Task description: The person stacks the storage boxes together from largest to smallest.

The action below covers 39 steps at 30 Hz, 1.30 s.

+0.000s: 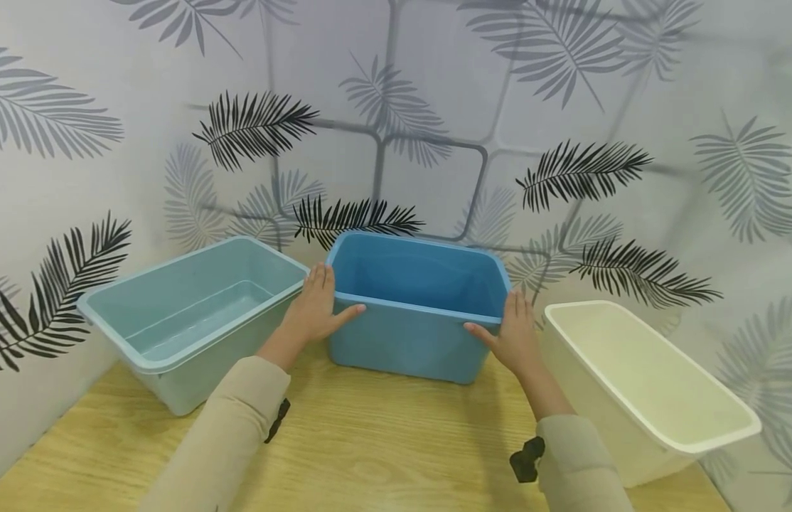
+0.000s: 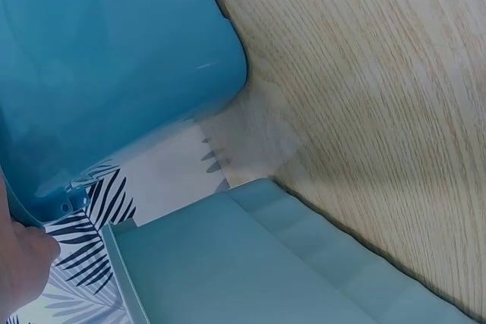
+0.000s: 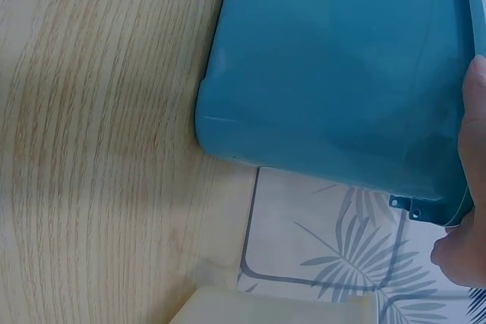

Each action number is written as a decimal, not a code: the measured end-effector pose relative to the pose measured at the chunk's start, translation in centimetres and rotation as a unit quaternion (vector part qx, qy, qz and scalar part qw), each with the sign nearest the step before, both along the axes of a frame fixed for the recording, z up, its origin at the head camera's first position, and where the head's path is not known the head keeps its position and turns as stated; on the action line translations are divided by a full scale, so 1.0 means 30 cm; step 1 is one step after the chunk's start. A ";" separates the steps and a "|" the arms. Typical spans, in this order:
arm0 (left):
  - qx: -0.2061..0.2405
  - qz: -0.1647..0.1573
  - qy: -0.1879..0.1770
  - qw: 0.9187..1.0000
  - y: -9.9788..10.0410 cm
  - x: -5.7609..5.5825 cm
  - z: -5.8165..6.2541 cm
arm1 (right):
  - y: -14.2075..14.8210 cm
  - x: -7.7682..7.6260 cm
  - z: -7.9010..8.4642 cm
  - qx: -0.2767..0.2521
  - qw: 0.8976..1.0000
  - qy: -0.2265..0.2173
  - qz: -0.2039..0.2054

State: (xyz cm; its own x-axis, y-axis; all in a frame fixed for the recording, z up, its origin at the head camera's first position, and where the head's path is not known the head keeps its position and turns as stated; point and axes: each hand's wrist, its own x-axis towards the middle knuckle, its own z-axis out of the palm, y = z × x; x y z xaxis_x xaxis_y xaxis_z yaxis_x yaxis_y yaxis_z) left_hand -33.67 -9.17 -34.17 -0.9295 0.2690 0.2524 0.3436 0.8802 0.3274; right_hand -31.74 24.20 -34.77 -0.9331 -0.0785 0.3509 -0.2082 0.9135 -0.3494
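A blue plastic storage bin, open at the top, stands on the wood-grain table in the middle of the head view. My left hand grips its left front corner, thumb along the front rim and fingers at the side. At the opposite end, my right hand holds the right front corner, its thumb on the front face just below the rim. In the right wrist view, fingers of the right hand curl beneath the rim of the bin. The left hand shows only partly in its own wrist view.
A pale green bin stands at the left, its rim close to my left hand. To the right is a cream bin, set at an angle. Behind them rises a wall covering with a leaf pattern. Bare wood-grain table lies in front.
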 end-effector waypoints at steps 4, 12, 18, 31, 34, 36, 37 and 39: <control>0.003 0.000 0.002 1.000 0.001 0.003 0.002 | -0.003 0.002 0.006 0.001 1.000 -0.005 0.001; -0.012 0.008 0.022 1.000 0.003 0.013 0.005 | -0.005 0.007 0.013 0.010 1.000 -0.013 -0.001; -0.015 0.010 0.031 0.999 0.004 0.019 0.005 | -0.001 0.005 0.008 0.012 1.000 -0.019 -0.002; -0.023 0.008 0.046 0.999 0.001 0.027 -0.010 | 0.006 0.012 0.001 0.019 1.000 -0.022 -0.008; -0.026 0.009 0.053 0.998 0.000 0.030 -0.009 | 0.006 0.016 0.001 0.019 1.000 -0.019 -0.009; -0.025 0.008 0.054 0.998 0.001 0.032 -0.008 | 0.006 0.018 0.001 0.023 1.000 -0.017 -0.010; -0.026 0.008 0.056 0.998 0.001 0.034 -0.007 | 0.006 0.019 0.001 0.023 1.000 -0.017 -0.011; -0.027 0.007 0.055 0.998 0.002 0.037 -0.007 | 0.006 0.022 0.002 0.024 0.999 -0.018 -0.012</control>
State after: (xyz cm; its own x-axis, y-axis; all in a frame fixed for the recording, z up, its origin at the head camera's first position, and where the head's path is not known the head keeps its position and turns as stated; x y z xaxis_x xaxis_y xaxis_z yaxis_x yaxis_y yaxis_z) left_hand -32.57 -9.10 -34.38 -0.9005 0.2719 0.3393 0.3626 0.9003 0.2409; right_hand -31.06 24.39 -34.71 -0.9467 -0.0726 0.3139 -0.1752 0.9337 -0.3124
